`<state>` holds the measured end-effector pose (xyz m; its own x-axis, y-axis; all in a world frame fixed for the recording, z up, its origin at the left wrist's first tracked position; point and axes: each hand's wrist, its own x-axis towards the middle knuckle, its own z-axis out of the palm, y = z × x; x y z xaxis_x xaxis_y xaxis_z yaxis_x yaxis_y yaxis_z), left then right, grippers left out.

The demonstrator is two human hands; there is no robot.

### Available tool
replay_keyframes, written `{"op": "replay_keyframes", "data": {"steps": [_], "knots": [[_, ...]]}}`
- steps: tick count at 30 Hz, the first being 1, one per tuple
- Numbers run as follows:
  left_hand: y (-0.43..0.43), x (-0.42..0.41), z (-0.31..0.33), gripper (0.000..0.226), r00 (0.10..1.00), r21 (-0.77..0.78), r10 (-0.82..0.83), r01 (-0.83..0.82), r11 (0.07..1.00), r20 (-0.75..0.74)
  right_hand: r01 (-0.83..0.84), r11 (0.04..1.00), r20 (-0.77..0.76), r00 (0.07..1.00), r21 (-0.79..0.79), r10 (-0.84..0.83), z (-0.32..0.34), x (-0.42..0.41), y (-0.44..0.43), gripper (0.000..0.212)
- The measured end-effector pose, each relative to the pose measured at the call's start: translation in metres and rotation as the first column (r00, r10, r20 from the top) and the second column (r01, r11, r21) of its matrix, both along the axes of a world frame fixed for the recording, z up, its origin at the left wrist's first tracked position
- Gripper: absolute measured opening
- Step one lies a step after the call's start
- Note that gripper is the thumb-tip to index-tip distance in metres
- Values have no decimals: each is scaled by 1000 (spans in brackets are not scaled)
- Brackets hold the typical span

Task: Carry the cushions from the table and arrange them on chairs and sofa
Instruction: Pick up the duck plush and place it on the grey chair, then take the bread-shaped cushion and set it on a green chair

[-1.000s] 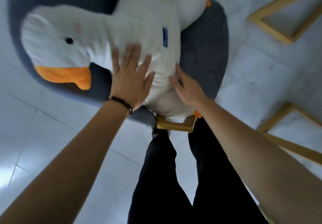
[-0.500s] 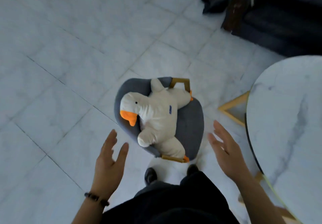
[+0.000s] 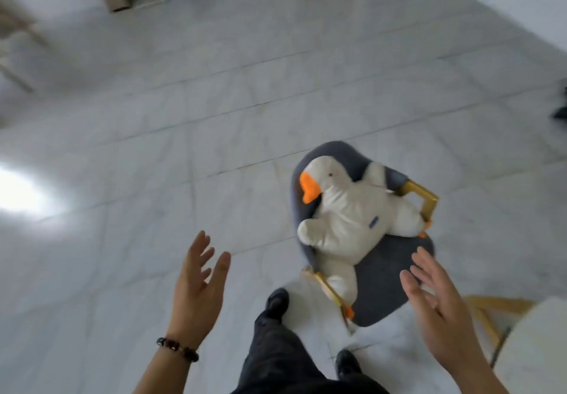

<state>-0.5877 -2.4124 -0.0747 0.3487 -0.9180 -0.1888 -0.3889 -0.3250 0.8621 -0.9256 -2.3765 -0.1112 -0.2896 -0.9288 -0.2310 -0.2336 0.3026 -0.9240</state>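
Head cam: goose cushion (image 3: 346,218) sat on the chair (image 3: 383,280) at 3 o'clock, left hand (image 3: 199,289) and right hand (image 3: 435,301) spread empty; probably another table (image 3: 537,353) run next.

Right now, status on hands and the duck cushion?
Left hand open, empty. Right hand open, empty. Duck cushion lying on grey chair. Nothing blocking it.

grey chair (image 3: 386,274) on tiled floor (image 3: 153,136) carries duck cushion (image 3: 349,218).
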Motion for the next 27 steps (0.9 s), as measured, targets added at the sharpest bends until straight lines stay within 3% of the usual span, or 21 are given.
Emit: {"op": "replay_keyframes", "data": {"steps": [4,8,12,16,21,24,27], "knots": [[101,21,4,63,970,28,239,-240,970,47,-265,964,146,955,36,257,-20,28,-5,57],[219,58,25,69,829,-21,558,-557,830,42,-562,827,128,819,-25,560,-13,111,-10,50],[351,86,35,77,557,-98,829,-823,559,50,-834,544,82,538,-95,839,11,228,13,43],[481,97,14,64,188,-109,982,-977,184,-22,-966,216,3,217,-141,976,27,363,75,42],[613,118,-17,63,-179,-58,977,-981,-187,-113,-979,-163,-92,-153,-122,984,18,521,213,66],[674,131,-18,63,-332,-59,936,-938,-340,-120,-926,-360,-117,-347,-114,930,20,590,294,70],[728,145,-2,62,-440,-94,888,-887,-453,-133,-875,-466,-115,-453,-131,884,34,644,367,70]]}}
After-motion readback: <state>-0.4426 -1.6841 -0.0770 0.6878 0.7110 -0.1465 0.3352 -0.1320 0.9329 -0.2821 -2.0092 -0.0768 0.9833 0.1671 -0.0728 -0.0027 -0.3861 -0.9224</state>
